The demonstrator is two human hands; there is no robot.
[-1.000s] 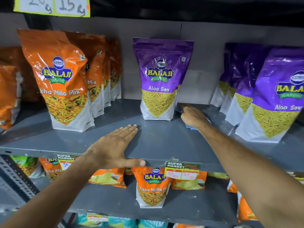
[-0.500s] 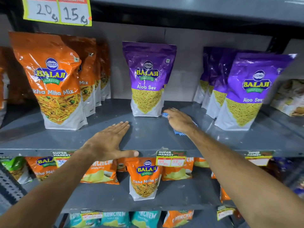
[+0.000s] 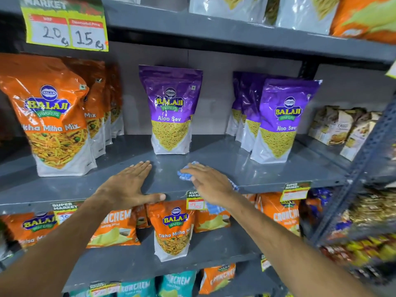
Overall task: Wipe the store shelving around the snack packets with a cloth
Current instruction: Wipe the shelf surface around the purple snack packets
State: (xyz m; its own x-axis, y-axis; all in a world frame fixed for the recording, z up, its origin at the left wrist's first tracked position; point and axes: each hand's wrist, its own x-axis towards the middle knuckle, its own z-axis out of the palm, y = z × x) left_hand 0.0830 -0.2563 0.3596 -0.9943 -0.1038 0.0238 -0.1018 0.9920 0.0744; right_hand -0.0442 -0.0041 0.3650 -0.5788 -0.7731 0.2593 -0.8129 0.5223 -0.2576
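A grey metal shelf carries upright snack packets. A single purple Aloo Sev packet stands at the middle back. My right hand presses a blue checked cloth flat on the shelf near its front edge, in front of that packet; most of the cloth is hidden under the palm, and one end hangs over the edge. My left hand lies flat on the shelf to the left, fingers apart, thumb along the front lip, holding nothing.
Orange Tikha Mitha Mix packets stand in a row at the left, more purple packets at the right. Price tags hang on the shelf lip. Shelves above and below hold more packets. A perforated upright post stands at the right.
My right hand has dragged the cloth from beside the purple packet toward the front edge of the shelf. The left hand has stayed flat in place. The view has tilted upward.
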